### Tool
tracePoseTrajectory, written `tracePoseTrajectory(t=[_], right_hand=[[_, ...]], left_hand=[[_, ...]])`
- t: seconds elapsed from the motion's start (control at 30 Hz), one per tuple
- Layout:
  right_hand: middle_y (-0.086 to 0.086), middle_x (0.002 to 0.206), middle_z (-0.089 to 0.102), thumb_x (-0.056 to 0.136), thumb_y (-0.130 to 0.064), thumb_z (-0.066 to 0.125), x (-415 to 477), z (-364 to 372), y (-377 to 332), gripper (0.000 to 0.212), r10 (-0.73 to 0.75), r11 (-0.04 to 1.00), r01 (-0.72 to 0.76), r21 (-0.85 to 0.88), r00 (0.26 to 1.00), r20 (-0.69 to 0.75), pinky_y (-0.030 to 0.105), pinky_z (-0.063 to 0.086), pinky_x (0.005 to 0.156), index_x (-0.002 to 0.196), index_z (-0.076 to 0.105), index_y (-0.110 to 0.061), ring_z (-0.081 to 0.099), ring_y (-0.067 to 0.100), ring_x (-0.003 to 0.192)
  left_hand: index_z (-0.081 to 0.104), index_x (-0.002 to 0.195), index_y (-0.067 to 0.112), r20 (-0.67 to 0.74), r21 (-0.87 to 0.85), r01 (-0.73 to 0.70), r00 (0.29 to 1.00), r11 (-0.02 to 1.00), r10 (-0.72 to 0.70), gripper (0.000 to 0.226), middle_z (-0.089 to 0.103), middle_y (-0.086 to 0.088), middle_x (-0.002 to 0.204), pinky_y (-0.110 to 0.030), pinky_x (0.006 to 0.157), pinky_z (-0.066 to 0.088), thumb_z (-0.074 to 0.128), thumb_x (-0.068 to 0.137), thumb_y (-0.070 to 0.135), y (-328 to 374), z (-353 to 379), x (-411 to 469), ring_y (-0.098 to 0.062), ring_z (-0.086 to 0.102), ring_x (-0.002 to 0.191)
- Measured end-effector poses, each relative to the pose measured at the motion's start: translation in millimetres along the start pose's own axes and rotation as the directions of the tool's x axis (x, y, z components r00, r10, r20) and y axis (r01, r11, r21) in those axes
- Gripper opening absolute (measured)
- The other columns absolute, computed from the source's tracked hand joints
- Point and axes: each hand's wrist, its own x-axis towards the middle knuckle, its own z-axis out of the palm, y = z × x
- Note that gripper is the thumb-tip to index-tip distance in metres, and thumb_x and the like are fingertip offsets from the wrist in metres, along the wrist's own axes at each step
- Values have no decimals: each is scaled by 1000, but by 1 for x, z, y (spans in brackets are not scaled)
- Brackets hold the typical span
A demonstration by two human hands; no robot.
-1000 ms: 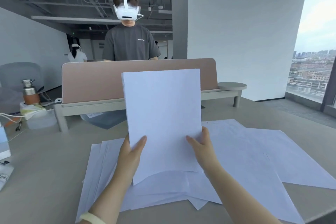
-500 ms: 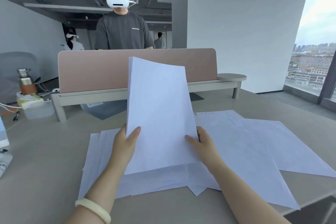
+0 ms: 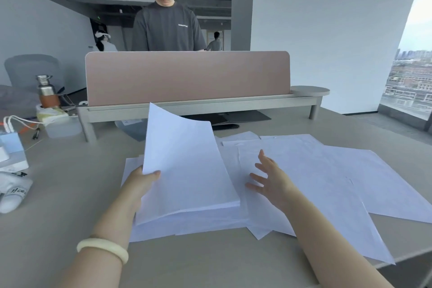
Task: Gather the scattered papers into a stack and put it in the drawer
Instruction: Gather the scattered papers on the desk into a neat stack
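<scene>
A thick stack of white paper leans back to the left, its lower edge resting on loose sheets on the beige desk. My left hand grips the stack's left edge, thumb on top. My right hand hovers open, fingers spread, just right of the stack and above the scattered white sheets that fan out to the right. More loose sheets lie under the stack. No drawer is in view.
A pink divider panel on a low shelf crosses the desk's far side, with a person in a white headset standing behind it. A metal bottle, a clear container and cables sit at far left. The desk's right edge lies near the sheets.
The stack has tipped from upright down toward the desk. My right hand has let go of it and spread open to the right; my left hand still holds the left edge.
</scene>
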Motion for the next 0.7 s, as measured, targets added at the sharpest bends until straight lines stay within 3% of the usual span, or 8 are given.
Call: tracePoseTrajectory(t=[0.13, 0.23, 0.33, 0.4, 0.43, 0.5, 0.6, 0.7], right_hand=[[7, 132, 42, 89, -46, 58, 5, 2, 1, 51, 77, 994, -77, 80, 997, 1, 53, 50, 92, 131, 45, -21, 45, 33, 122], [10, 129, 44, 91, -40, 58, 4, 5, 1, 45, 101, 990, -100, 102, 995, -5, 47, 54, 81, 126, 46, -16, 50, 33, 120], [16, 120, 56, 93, -32, 58, 4, 4, 4, 41, 102, 993, -104, 53, 994, 42, 39, 57, 71, 122, 50, -3, 64, 29, 92], [13, 106, 65, 94, -27, 57, 1, 5, 6, 41, 84, 992, -78, -101, 995, 52, 30, 57, 62, 123, 52, 1, 66, 27, 80], [9, 103, 67, 94, -27, 57, -1, 6, 8, 39, 59, 963, -54, -265, 998, 13, 28, 55, 62, 125, 54, -3, 66, 24, 80], [-1, 100, 67, 94, -23, 53, -4, 7, 9, 29, -16, 837, -13, -547, 999, -48, 28, 53, 64, 121, 57, -16, 65, 19, 83], [1, 102, 62, 93, -11, 43, -2, 3, 7, 35, -144, 752, 69, -655, 988, -62, 24, 43, 59, 126, 54, -18, 60, 21, 87], [3, 100, 58, 92, -6, 40, -1, -6, 0, 39, -297, 693, 130, -709, 948, -116, 25, 40, 59, 128, 51, -14, 55, 23, 88]], left_hand=[[51, 132, 8, 30, -7, 4, 1000, 1000, -4, 39, 58, -9, 124, -31, 90, 34, 56, 93, 10, 2, 2, -3, -23, 50, 106], [50, 134, 9, 49, -20, 16, 999, 1000, -15, 42, 57, -7, 130, -34, 96, 35, 57, 93, 12, 2, 1, -3, -27, 51, 118], [49, 135, 11, 74, -45, 24, 997, 999, -20, 43, 56, -5, 130, -32, 97, 33, 57, 93, 13, 3, 2, -5, -25, 48, 120], [50, 133, 13, 94, -57, 26, 995, 998, -21, 41, 56, -3, 126, -32, 94, 32, 57, 93, 14, 3, 5, -7, -22, 48, 114], [51, 132, 13, 110, -54, 26, 994, 998, -20, 40, 56, -3, 126, -32, 95, 33, 57, 93, 15, 4, 6, -7, -21, 48, 113], [53, 131, 15, 148, -29, 30, 989, 999, -26, 39, 57, -3, 127, -34, 99, 33, 59, 92, 16, 4, 8, -9, -23, 48, 118], [55, 129, 15, 183, -4, 17, 983, 1000, -16, 37, 60, -3, 126, -37, 103, 35, 60, 91, 17, 5, 10, -12, -25, 51, 121], [56, 127, 16, 184, 17, 0, 983, 1000, -3, 35, 62, -3, 123, -36, 98, 37, 60, 92, 17, 6, 13, -15, -24, 54, 116]])
